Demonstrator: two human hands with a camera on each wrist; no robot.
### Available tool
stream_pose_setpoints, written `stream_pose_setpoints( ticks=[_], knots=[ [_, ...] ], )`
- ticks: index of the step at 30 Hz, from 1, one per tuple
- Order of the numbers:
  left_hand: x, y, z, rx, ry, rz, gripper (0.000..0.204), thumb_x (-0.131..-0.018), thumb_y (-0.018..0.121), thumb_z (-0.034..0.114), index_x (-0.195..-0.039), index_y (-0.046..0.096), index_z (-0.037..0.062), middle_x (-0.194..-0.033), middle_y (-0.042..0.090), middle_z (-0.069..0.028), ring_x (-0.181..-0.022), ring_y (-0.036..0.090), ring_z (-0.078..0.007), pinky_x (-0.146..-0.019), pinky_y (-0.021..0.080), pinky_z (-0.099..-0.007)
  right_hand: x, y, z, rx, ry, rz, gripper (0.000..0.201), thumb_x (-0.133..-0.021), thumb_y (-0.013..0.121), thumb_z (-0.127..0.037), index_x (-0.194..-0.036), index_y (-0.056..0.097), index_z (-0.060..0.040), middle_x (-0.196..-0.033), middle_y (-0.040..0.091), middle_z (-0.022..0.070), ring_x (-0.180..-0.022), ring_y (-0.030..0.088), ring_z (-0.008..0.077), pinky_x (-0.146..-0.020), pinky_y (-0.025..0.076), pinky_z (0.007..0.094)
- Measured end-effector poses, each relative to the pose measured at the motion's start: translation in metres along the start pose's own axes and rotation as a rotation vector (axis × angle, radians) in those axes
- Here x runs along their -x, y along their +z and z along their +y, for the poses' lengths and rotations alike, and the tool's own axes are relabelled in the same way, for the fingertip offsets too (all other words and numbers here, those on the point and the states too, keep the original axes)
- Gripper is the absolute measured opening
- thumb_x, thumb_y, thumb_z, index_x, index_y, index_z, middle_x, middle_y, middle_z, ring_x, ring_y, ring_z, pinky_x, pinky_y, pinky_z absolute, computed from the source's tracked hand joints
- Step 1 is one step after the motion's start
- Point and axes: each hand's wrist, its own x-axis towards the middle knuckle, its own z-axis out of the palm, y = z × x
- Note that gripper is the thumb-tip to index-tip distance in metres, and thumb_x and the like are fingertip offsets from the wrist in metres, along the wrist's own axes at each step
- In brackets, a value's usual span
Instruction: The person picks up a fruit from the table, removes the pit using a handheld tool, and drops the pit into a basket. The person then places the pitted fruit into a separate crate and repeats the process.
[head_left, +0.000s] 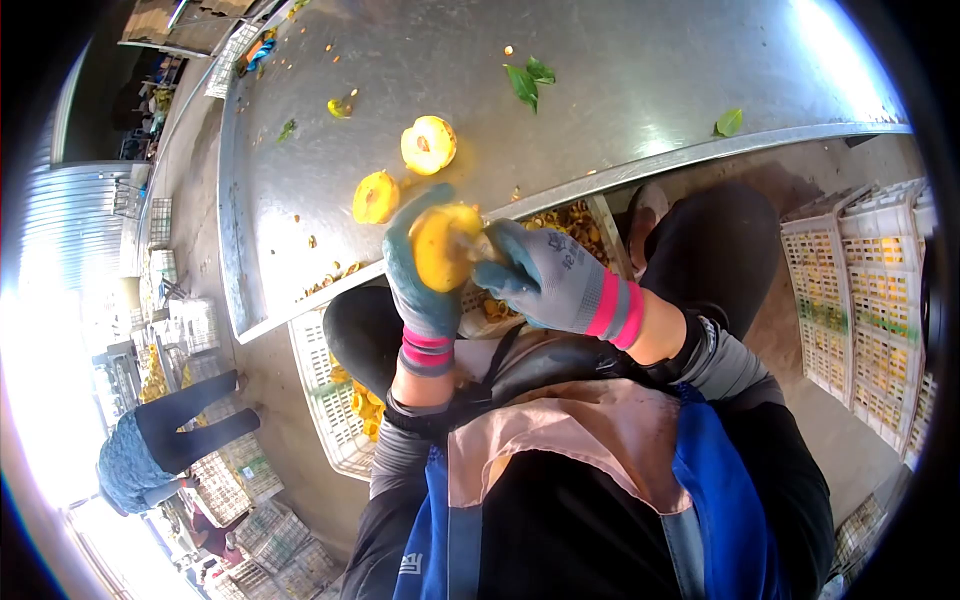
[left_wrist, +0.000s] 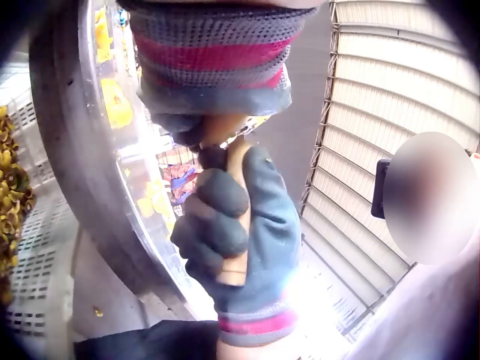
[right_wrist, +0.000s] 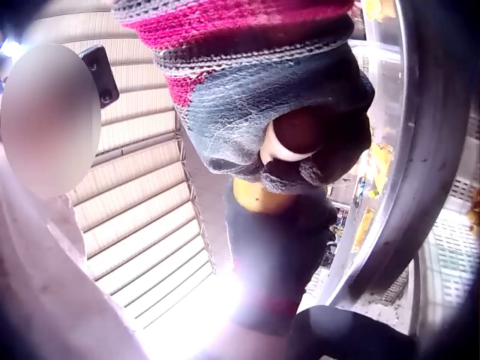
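Observation:
My left hand (head_left: pixel 408 275), in a grey glove with pink cuff bands, holds a yellow peach (head_left: pixel 438 252) over the table's near edge. The gloved right hand (head_left: pixel 560 275) meets the peach from the right, gripping a small tool. The left wrist view shows its wooden handle (left_wrist: pixel 235 271) inside the curled right fingers; its working end is blurred and hidden against the fruit. On the metal table (head_left: pixel 620 80) just beyond the hands lie two cut peach halves, one (head_left: pixel 428 145) with a brown centre and one (head_left: pixel 376 198) nearer.
Leaves (head_left: pixel 522 88) and fruit scraps lie scattered on the table. Below its edge sits a container of brown and yellow scraps (head_left: pixel 575 225). A white crate (head_left: pixel 335 420) with yellow pieces stands by the left leg; stacked crates (head_left: pixel 850 290) stand right. Another person (head_left: pixel 140 455) bends over crates at left.

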Motion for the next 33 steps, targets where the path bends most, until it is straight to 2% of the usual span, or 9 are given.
stream_pose_setpoints(
  ticks=[7, 10, 14, 16, 19, 24, 27, 30, 33],
  knots=[
    [0.008, 0.007, -0.010, 0.097, -0.050, 0.069, 0.032, -0.089, 0.064, 0.004, -0.120, 0.056, -0.0003, -0.121, 0.064, -0.0168, -0.096, 0.066, -0.0234, -0.084, 0.053, -0.0332, 0.000, -0.006, -0.009, -0.254, 0.275, -0.127, 0.028, -0.093, 0.064, -0.023, -0.110, 0.057, -0.0011, -0.091, 0.064, 0.0228, -0.088, 0.062, 0.0436, -0.073, 0.049, 0.0454],
    [0.006, 0.017, -0.003, 0.235, -0.092, 0.163, 0.043, -0.100, 0.053, 0.031, -0.125, 0.054, -0.0047, -0.119, 0.064, -0.0182, -0.089, 0.066, -0.0189, -0.079, 0.053, -0.0328, -0.004, -0.003, -0.004, -0.482, 0.366, -0.138, 0.029, -0.095, 0.061, -0.023, -0.112, 0.057, 0.0001, -0.093, 0.064, 0.0247, -0.086, 0.062, 0.0420, -0.077, 0.049, 0.0418],
    [0.004, 0.013, 0.002, 0.338, -0.160, 0.095, 0.037, -0.101, 0.048, 0.026, -0.123, 0.055, -0.0023, -0.121, 0.063, -0.0163, -0.100, 0.063, -0.0221, -0.086, 0.052, -0.0329, -0.004, -0.009, -0.006, 0.043, 0.132, -0.144, 0.029, -0.094, 0.062, -0.026, -0.107, 0.058, -0.0011, -0.089, 0.064, 0.0242, -0.083, 0.062, 0.0435, -0.070, 0.049, 0.0467],
    [0.006, 0.005, 0.001, 0.254, -0.061, 0.013, 0.027, -0.088, 0.060, 0.002, -0.115, 0.057, -0.0003, -0.121, 0.064, -0.0171, -0.102, 0.063, -0.0243, -0.091, 0.051, -0.0343, -0.003, -0.009, -0.012, 0.050, 0.131, -0.147, 0.028, -0.094, 0.062, -0.030, -0.103, 0.057, -0.0036, -0.084, 0.063, 0.0222, -0.078, 0.061, 0.0437, -0.067, 0.048, 0.0496],
    [-0.001, -0.007, -0.001, 0.069, 0.050, -0.109, 0.031, -0.084, 0.064, -0.002, -0.114, 0.056, 0.0009, -0.122, 0.063, -0.0161, -0.104, 0.063, -0.0237, -0.091, 0.050, -0.0328, -0.004, -0.009, -0.016, 0.050, 0.137, -0.152, 0.029, -0.094, 0.062, -0.031, -0.105, 0.057, -0.0043, -0.086, 0.063, 0.0222, -0.080, 0.061, 0.0435, -0.068, 0.048, 0.0495],
    [0.003, -0.001, -0.019, 0.959, -0.689, -0.112, 0.038, -0.085, 0.065, -0.003, -0.121, 0.053, 0.0013, -0.122, 0.063, -0.0124, -0.107, 0.061, -0.0211, -0.095, 0.049, -0.0325, -0.002, -0.006, -0.013, 0.035, 0.142, -0.115, 0.029, -0.094, 0.062, -0.028, -0.108, 0.057, -0.0028, -0.090, 0.064, 0.0229, -0.083, 0.062, 0.0439, -0.070, 0.049, 0.0491],
    [0.007, 0.004, -0.006, 0.436, -0.322, -0.059, 0.059, -0.104, 0.032, 0.051, -0.136, 0.046, 0.0023, -0.131, 0.057, -0.0135, -0.114, 0.059, -0.0260, -0.103, 0.046, -0.0402, 0.001, 0.006, -0.001, -0.122, 0.161, -0.016, 0.028, -0.094, 0.063, -0.025, -0.108, 0.057, -0.0020, -0.091, 0.064, 0.0234, -0.083, 0.061, 0.0446, -0.071, 0.049, 0.0493],
    [0.010, 0.012, 0.001, 0.866, -0.397, 0.169, 0.059, -0.100, 0.053, 0.044, -0.142, 0.043, 0.0024, -0.135, 0.055, -0.0126, -0.113, 0.060, -0.0258, -0.100, 0.048, -0.0390, -0.003, 0.003, -0.007, -0.232, 0.205, -0.012, 0.027, -0.093, 0.062, -0.024, -0.108, 0.056, -0.0014, -0.091, 0.065, 0.0240, -0.084, 0.062, 0.0450, -0.071, 0.049, 0.0496],
    [0.014, 0.016, 0.004, 0.872, -0.478, 0.179, 0.055, -0.100, 0.055, 0.041, -0.138, 0.048, 0.0015, -0.133, 0.056, -0.0127, -0.112, 0.061, -0.0256, -0.099, 0.049, -0.0380, -0.002, 0.007, -0.002, -0.129, 0.186, -0.055, 0.027, -0.093, 0.063, -0.023, -0.107, 0.057, -0.0013, -0.090, 0.065, 0.0244, -0.085, 0.062, 0.0448, -0.071, 0.049, 0.0493]
  ],
)
